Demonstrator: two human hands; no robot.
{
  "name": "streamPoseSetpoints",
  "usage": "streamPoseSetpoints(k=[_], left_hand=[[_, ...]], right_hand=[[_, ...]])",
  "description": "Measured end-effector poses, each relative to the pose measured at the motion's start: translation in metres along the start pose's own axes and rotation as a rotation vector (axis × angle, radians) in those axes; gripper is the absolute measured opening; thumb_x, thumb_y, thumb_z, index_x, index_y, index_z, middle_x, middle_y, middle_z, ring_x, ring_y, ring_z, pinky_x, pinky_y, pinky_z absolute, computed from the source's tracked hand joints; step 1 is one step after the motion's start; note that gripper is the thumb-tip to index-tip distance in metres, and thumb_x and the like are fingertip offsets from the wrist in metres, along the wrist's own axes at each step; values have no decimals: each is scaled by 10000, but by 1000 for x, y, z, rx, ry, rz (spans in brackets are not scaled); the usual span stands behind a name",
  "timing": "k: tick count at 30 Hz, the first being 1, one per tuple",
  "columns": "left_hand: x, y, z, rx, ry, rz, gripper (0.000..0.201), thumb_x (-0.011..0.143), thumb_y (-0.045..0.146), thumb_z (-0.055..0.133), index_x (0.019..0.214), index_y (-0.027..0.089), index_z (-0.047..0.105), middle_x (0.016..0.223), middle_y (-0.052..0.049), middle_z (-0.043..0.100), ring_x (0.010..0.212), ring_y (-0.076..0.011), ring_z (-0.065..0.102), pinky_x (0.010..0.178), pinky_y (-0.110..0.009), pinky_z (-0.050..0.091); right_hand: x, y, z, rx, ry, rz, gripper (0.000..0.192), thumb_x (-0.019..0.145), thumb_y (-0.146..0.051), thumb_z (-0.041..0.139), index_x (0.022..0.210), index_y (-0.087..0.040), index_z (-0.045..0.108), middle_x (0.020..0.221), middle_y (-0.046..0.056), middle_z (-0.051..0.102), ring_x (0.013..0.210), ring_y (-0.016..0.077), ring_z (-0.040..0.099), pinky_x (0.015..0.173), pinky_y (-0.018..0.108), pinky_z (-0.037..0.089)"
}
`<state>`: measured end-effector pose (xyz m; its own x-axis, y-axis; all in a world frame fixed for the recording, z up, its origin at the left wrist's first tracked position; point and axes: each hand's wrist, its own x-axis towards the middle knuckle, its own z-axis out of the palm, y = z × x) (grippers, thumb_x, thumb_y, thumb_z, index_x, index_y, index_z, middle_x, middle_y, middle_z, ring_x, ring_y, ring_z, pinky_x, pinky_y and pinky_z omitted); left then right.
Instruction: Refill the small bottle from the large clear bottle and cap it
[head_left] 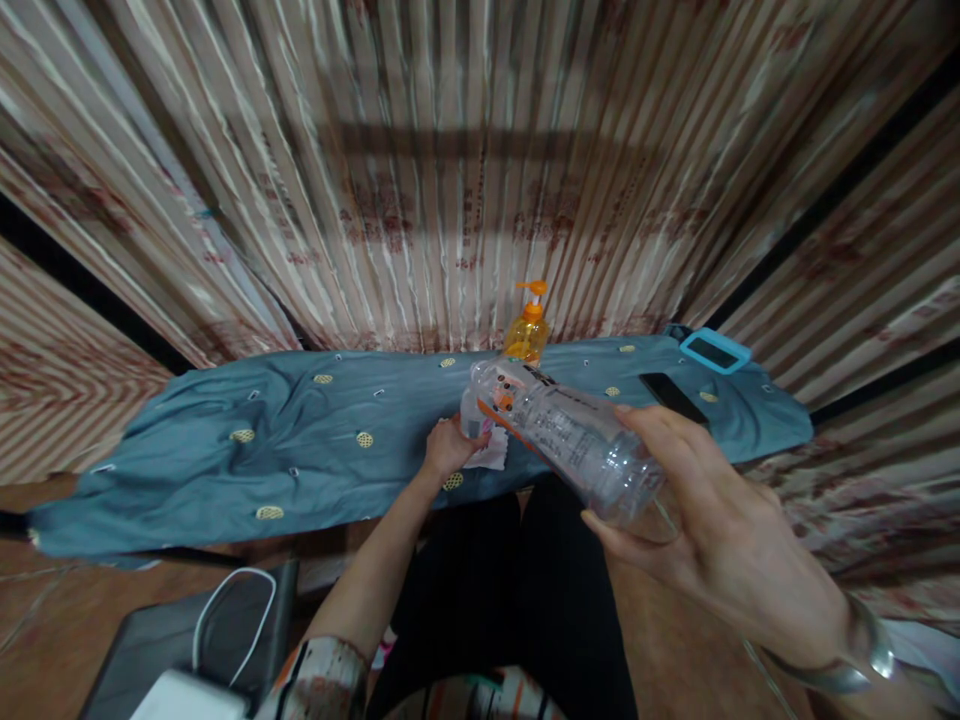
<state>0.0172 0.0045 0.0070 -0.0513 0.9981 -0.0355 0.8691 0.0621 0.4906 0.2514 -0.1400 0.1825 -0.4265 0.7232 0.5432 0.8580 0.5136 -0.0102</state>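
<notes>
A clear plastic bottle (559, 425) with an orange-marked label is in my right hand (697, 500), thumb and fingers gripping it near the base. The bottle is tilted, its upper end pointing left and away from me over the cloth. My left hand (446, 447) is closed at that upper end, its fingers around something translucent that the bottle partly covers; I cannot tell what it is. Right beside my left hand lies a small pale, pink-marked piece (491, 450) with a wavy edge. An orange pump bottle (528, 325) stands just behind the clear bottle.
A blue-grey cloth with pineapple prints (300, 400) covers the narrow table. On its right lie a dark phone (673, 397) and a light-blue framed device (715, 350). Pleated curtains (450, 180) rise behind. At lower left, a white device (191, 698) with a cable rests on a dark surface.
</notes>
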Motion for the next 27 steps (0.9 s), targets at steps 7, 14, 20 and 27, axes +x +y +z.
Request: streamPoseSetpoints(k=[7, 14, 20, 27], left_hand=[[-2, 4, -5, 0, -20, -10, 518, 751, 574, 628, 1110, 202, 665, 996, -89, 748, 994, -256, 689, 800, -278, 522], [-1, 2, -3, 7, -16, -8, 511, 753, 565, 633, 1100, 192, 670, 998, -100, 745, 976, -263, 693, 800, -294, 524], [0, 2, -3, 3, -29, -16, 532, 745, 563, 642, 1114, 180, 661, 1010, -111, 742, 984, -269, 691, 800, -295, 523], [0, 2, -2, 3, -18, -4, 537, 754, 582, 614, 1107, 180, 659, 1000, -110, 743, 978, -276, 692, 790, -305, 527]], right_hand=[[0, -1, -1, -12, -11, 13, 649, 843, -444, 569, 1381, -135, 378, 1273, 199, 548, 1045, 330, 657, 787, 456, 600], [3, -2, -2, -33, -5, -1, 645, 844, -463, 573, 1373, -146, 383, 1251, 185, 560, 1047, 311, 657, 805, 434, 600], [3, -2, -2, -31, -8, 0, 638, 847, -470, 566, 1359, -126, 402, 1251, 195, 561, 997, 307, 673, 759, 430, 611], [4, -3, -3, -21, 1, -4, 638, 845, -454, 569, 1369, -138, 390, 1254, 187, 556, 1030, 312, 667, 724, 409, 619]])
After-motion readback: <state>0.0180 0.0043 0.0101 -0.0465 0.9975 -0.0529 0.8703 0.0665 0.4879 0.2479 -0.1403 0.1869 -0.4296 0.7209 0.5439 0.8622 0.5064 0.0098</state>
